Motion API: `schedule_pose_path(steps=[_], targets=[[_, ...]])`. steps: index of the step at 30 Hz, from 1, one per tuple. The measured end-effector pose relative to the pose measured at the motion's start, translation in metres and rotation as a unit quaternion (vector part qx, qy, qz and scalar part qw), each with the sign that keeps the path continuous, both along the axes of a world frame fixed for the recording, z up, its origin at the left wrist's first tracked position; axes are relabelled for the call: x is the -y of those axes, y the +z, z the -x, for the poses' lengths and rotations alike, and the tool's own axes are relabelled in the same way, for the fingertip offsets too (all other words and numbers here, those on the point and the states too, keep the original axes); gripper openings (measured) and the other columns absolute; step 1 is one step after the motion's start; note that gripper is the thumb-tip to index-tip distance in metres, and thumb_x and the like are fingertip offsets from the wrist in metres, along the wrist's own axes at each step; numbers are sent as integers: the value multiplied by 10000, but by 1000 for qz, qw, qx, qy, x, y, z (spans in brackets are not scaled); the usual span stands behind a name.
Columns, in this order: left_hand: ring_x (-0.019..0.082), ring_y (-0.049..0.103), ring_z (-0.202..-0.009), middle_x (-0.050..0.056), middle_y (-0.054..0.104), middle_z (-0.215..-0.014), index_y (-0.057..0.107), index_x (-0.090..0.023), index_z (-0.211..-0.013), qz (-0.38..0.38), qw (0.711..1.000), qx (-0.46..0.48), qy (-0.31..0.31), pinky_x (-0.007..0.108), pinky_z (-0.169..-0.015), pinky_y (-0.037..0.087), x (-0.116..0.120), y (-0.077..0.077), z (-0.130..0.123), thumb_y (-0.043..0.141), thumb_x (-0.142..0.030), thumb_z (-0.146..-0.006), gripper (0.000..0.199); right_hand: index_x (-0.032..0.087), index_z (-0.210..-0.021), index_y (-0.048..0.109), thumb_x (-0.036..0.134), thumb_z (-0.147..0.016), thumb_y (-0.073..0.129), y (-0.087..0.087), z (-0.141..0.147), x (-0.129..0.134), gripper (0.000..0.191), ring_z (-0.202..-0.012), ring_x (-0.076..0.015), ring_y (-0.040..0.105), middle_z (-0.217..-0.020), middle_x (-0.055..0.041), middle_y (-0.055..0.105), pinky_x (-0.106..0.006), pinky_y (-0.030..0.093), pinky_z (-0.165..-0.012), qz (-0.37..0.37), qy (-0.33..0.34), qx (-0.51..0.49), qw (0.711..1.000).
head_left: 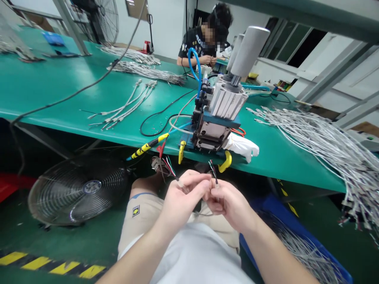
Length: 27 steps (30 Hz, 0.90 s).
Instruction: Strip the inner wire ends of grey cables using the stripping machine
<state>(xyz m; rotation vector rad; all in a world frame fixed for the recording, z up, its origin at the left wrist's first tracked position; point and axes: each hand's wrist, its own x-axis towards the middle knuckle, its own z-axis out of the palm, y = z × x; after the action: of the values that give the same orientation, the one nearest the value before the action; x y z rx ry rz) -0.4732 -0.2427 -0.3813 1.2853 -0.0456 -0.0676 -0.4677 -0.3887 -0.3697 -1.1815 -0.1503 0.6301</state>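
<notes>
Over my lap, my left hand (187, 194) is closed around a cable whose fanned-out thin wires (170, 167) show red, green, white and black. Close beside it, my right hand (227, 200) pinches a second cable end (216, 181), its coloured wires pointing up toward the bench. The fingertips of both hands meet. Whether the two ends belong to one cable is hidden by my fingers. Just beyond my hands stands a pneumatic press (214, 114) at the bench edge, with yellow clamp handles (226, 161) at its base.
Several cables (124, 104) lie on the green bench (74, 86). A large cable pile (319, 142) hangs over the right edge. Below are a blue bin (328, 260) of cables and a floor fan (79, 191). A co-worker (204, 43) sits across the bench.
</notes>
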Motion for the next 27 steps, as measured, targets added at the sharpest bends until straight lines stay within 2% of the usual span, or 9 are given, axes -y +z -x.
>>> schedule_pose_path(steps=[4, 8, 11, 14, 18, 20, 22, 24, 27], targets=[[99, 540, -686, 28, 530, -901, 750, -174, -757, -21, 1000, -8, -16, 193, -564, 442, 1, 2, 3, 702, -253, -796, 101, 174, -721, 496, 223, -747, 516, 0, 4, -5, 59, -550, -128, 190, -628, 48, 277, -264, 139, -484, 37, 14, 21, 999], [89, 536, -652, 22, 503, -910, 729, -158, -715, -8, 999, -26, -47, 177, -514, 468, 0, 3, 4, 708, -239, -786, 109, 156, -820, 555, 253, -917, 442, -2, 8, -8, 177, -607, -147, 227, -671, 33, 317, -278, 203, -527, 102, 8, 105, 989], [103, 557, -661, 25, 493, -902, 712, -144, -691, 5, 998, -29, -60, 184, -505, 495, -1, 5, 5, 709, -229, -783, 125, 163, -869, 579, 281, -956, 422, -3, 11, -7, 215, -615, -147, 257, -687, 33, 339, -272, 242, -542, 118, 7, 125, 985], [101, 550, -606, 29, 490, -927, 698, -141, -695, 27, 997, -26, -66, 220, -480, 492, -2, 4, 5, 691, -265, -803, 165, 166, -823, 581, 272, -929, 479, -1, 12, -6, 182, -653, -157, 385, -707, 13, 437, -270, 335, -592, 132, -8, 119, 984], [124, 558, -744, 45, 553, -930, 710, -145, -701, 5, 999, -16, -28, 198, -600, 472, -2, 3, 5, 704, -252, -796, 143, 194, -1003, 634, 226, -906, 519, 3, 14, -4, 154, -921, -218, 533, -915, -28, 586, -303, 432, -800, 111, -23, 121, 986], [141, 561, -823, 57, 599, -932, 719, -149, -736, 13, 1000, -13, -8, 191, -670, 466, -2, 4, 4, 709, -253, -793, 119, 206, -1019, 641, 252, -924, 542, 4, 15, -2, 145, -964, -224, 547, -944, -30, 607, -311, 437, -849, 120, -62, 146, 980], [109, 539, -712, 50, 627, -864, 715, -153, -808, 40, 999, -27, 1, 172, -583, 429, -1, 6, 5, 703, -287, -804, 134, 207, -977, 636, 301, -932, 586, 5, 15, 0, 116, -952, -230, 567, -958, -42, 626, -320, 451, -852, 128, -133, 176, 967], [61, 426, -530, 22, 622, -746, 689, -159, -869, 66, 997, -51, -1, 156, -454, 322, 0, 6, 7, 684, -325, -826, 171, 208, -975, 631, 324, -925, 629, 7, 15, 2, 126, -932, -236, 594, -966, -57, 645, -327, 477, -832, 118, -185, 194, 956], [36, 293, -454, -6, 603, -672, 652, -166, -883, 80, 995, -61, -7, 154, -414, 222, 1, 5, 10, 672, -337, -843, 177, 209, -977, 650, 288, -914, 662, 14, 13, 2, 102, -832, -219, 632, -892, -51, 662, -311, 513, -759, 119, -200, 222, 947]])
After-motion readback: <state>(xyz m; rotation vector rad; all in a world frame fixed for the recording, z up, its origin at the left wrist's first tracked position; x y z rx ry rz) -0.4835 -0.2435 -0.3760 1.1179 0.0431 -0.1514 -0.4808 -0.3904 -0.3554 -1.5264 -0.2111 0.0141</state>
